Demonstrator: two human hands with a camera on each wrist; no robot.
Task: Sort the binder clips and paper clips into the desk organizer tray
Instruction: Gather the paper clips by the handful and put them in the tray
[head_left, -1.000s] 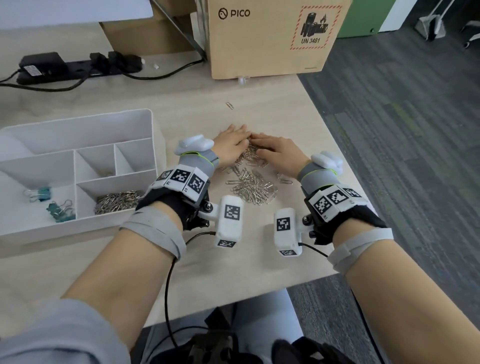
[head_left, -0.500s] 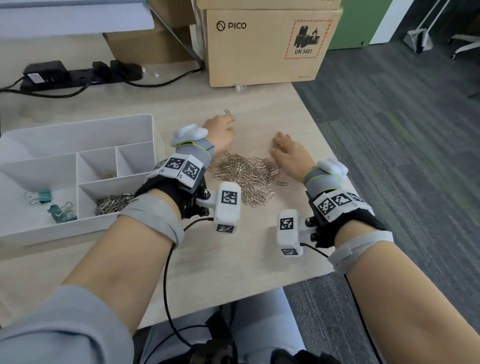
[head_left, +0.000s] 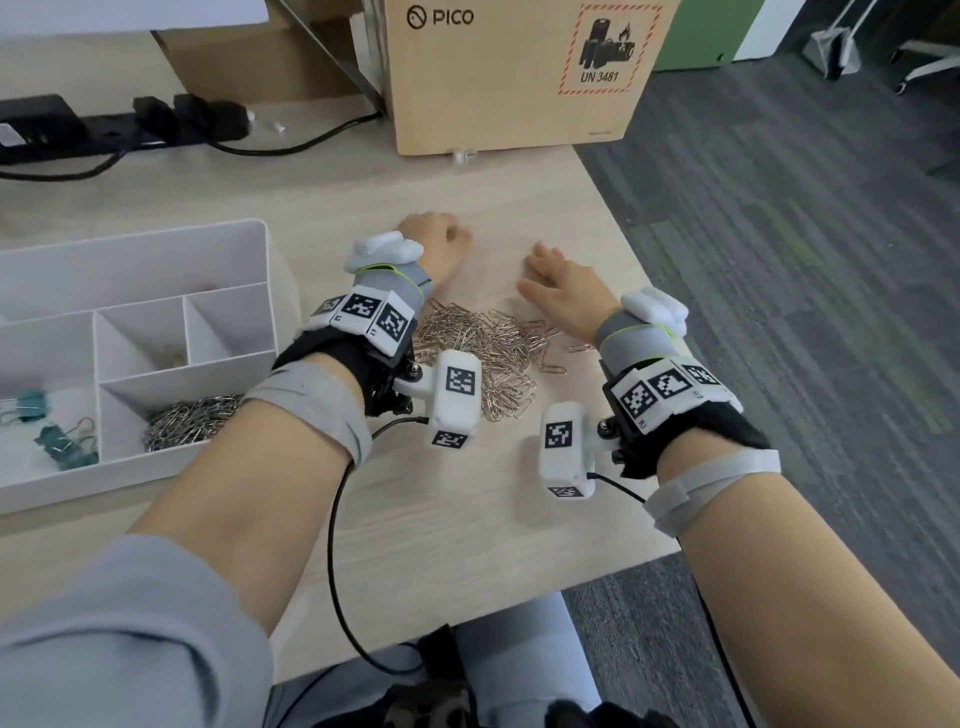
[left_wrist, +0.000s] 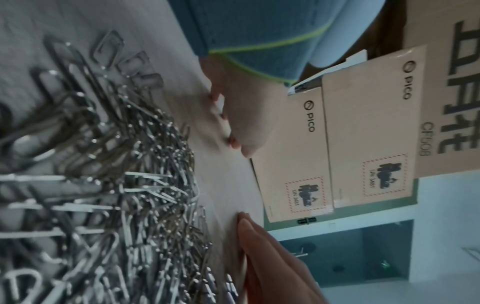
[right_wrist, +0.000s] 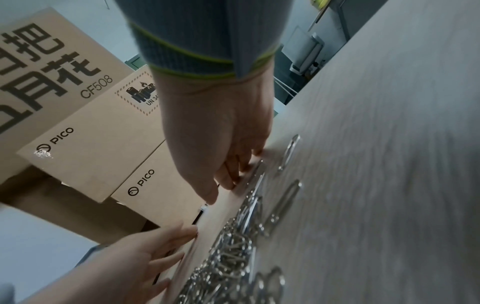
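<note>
Your left hand (head_left: 435, 244) rests on the desk (head_left: 441, 509) beyond the pile of paper clips (head_left: 483, 353), fingers curled under; whether they pinch anything, I cannot tell. Your right hand (head_left: 563, 296) lies flat, fingers straight and slightly spread, just right of the pile. The tray (head_left: 156, 244) sits left, holding paper clips and binder clips (head_left: 62, 441).

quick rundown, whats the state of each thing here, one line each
left hand: fingers curled, on the desk beyond the pile; whether it holds anything cannot be told
right hand: flat on the desk, fingers straight
loose paper clips: heaped on the desk between the wrists, unsorted
organizer tray: upright, partly filled
sorted paper clips: in the tray's front compartment
binder clips: in the tray's left compartment
</note>
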